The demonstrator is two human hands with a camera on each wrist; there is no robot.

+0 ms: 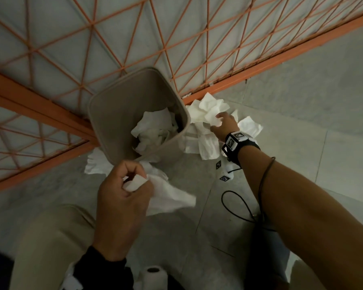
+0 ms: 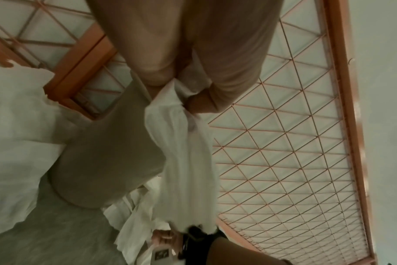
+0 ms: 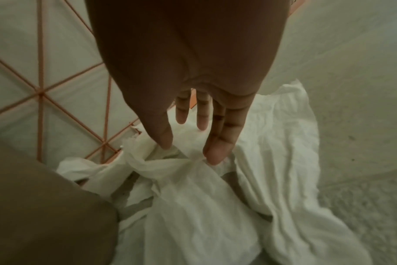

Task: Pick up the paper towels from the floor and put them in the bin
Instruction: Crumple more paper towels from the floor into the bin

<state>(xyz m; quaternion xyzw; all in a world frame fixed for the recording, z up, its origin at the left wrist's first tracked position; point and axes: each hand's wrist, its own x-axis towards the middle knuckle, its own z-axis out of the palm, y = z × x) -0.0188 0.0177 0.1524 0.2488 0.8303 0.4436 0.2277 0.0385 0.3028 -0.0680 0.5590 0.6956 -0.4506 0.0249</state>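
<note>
Crumpled white paper towels (image 1: 205,132) strewn on grey floor (image 1: 302,114) beside beige plastic bin (image 1: 105,114), some already inside. Left hand (image 1: 122,197) clamped on one towel; right hand (image 1: 224,124), fingers spread, touching the pile. Next: close, lift, drop in.

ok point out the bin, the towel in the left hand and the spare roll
bin (image 1: 105,114): head view, bare inner wall
towel in the left hand (image 1: 168,197): head view, trailing end
spare roll (image 1: 153,275): head view, top edge
</note>
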